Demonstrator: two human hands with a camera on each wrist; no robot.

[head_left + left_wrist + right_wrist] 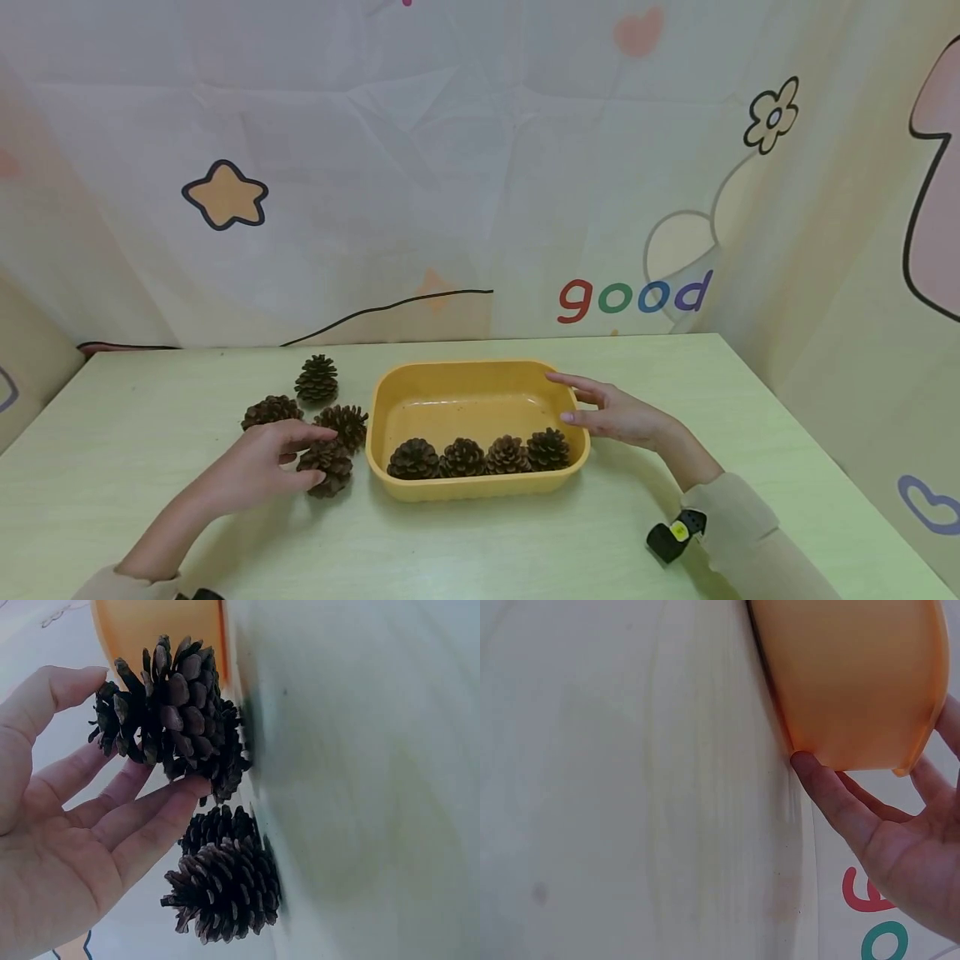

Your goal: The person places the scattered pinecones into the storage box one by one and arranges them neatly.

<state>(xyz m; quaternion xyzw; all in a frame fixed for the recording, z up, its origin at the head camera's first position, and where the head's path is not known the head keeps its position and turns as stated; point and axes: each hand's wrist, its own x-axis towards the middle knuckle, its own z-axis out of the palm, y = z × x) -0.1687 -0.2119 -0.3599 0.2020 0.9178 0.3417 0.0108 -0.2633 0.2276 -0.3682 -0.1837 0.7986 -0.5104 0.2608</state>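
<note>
My left hand [251, 467] holds a brown pine cone [327, 469] just left of a yellow plastic basin [480, 487]. In the left wrist view the thumb is at one side of this pine cone [187, 709] and the fingers reach under the other. Three more pine cones lie close beyond that hand: one at the back [317, 380], one partly behind the knuckles [272, 410], one beside the basin [345, 427]. My right hand [626, 417] grips the basin's right end, thumb over the rim; in the right wrist view, fingers touch its outer wall [855, 690].
Several pine cones [462, 457] sit in a row along the basin's near inner wall. The pale green table [450, 550] reaches back to a printed cloth [337, 208] with a star and the word "good". A small black device [675, 537] is at the right cuff.
</note>
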